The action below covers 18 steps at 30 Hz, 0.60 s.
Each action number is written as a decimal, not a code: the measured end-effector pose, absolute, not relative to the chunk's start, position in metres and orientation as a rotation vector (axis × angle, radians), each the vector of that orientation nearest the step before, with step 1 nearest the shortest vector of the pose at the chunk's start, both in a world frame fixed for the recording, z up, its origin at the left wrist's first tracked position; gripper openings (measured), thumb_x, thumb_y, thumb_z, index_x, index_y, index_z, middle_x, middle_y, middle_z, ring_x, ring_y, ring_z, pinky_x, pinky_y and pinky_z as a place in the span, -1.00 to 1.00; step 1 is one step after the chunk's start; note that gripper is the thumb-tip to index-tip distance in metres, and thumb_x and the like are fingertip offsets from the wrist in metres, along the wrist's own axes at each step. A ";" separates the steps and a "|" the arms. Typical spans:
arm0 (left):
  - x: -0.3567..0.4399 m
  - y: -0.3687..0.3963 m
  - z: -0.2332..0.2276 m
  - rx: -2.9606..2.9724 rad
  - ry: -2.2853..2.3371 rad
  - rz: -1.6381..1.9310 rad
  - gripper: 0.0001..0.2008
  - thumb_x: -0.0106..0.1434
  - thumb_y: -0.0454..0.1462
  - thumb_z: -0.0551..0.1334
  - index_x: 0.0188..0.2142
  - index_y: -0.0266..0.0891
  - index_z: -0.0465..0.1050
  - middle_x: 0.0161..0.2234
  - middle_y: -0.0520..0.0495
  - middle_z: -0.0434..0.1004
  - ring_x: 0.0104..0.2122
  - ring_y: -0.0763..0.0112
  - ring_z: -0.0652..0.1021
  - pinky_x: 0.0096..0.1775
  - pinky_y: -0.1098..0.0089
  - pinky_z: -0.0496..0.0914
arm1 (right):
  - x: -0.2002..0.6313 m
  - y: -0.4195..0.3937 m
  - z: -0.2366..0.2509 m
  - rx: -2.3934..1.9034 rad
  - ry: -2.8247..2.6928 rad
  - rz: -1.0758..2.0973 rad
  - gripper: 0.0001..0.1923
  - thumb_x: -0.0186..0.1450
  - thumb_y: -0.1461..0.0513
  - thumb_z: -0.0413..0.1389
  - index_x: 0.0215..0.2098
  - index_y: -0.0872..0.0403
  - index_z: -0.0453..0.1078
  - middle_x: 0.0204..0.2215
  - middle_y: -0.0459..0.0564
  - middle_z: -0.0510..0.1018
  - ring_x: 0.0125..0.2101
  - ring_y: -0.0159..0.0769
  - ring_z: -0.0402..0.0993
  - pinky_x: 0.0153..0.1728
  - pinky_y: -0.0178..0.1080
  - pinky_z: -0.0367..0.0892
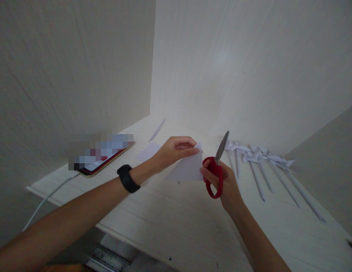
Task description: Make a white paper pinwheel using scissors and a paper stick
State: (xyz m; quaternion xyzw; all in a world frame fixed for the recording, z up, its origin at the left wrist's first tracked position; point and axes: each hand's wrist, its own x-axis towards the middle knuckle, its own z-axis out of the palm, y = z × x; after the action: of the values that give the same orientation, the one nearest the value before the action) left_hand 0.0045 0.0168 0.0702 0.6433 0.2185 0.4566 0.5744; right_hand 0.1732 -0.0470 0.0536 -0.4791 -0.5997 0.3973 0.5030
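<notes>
A white paper triangle (187, 168) is held up over the middle of the table. My left hand (176, 151) pinches its top corner between thumb and fingers. My right hand (221, 181) has red-handled scissors (218, 162) hooked on it, their blades together and pointing up and away. The thumb and fingertips of that hand also touch the right edge of the paper. Behind my left wrist, another piece of white paper (147, 151) lies flat on the table.
Several white paper pinwheels on rolled paper sticks (261, 162) lie along the right side. A phone (104, 156) with a white cable (53, 194) rests at the left. A thin white paper stick (157, 130) lies near the back corner. Walls enclose the white table (176, 219) behind and at both sides.
</notes>
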 end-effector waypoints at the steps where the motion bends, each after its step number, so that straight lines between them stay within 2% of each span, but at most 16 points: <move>1: 0.004 0.017 0.070 1.497 0.517 1.098 -0.76 0.05 -0.16 0.34 -0.41 -0.31 0.46 -0.42 -0.02 0.49 -0.42 0.51 0.47 -0.36 0.49 0.33 | 0.173 -0.047 0.054 -1.156 -1.456 0.956 -0.74 0.06 0.13 0.25 -0.53 0.08 0.28 -0.67 -0.19 0.28 -0.62 -0.48 0.17 -0.60 -0.39 0.10; 13: 0.004 0.014 0.071 1.358 0.418 1.122 -0.77 0.05 -0.17 0.35 -0.41 -0.32 0.48 -0.47 0.02 0.43 -0.48 0.56 0.39 -0.39 0.49 0.26 | 0.173 -0.048 0.056 -1.122 -1.561 0.866 -0.77 0.06 0.16 0.24 -0.52 0.08 0.28 -0.63 -0.18 0.29 -0.61 -0.47 0.18 -0.60 -0.38 0.11; 18: 0.005 0.014 0.071 1.379 0.426 1.130 -0.76 0.04 -0.16 0.35 -0.40 -0.31 0.47 -0.42 -0.01 0.46 -0.43 0.53 0.42 -0.36 0.48 0.28 | 0.175 -0.048 0.055 -1.123 -1.551 0.869 -0.76 0.07 0.15 0.25 -0.52 0.08 0.28 -0.63 -0.18 0.28 -0.61 -0.47 0.17 -0.59 -0.37 0.10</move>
State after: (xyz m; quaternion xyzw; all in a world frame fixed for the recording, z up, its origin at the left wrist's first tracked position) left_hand 0.0046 0.0138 0.0710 0.5970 0.1845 0.4891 0.6086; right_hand 0.1753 -0.0479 0.0547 -0.4635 -0.6404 0.3586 0.4964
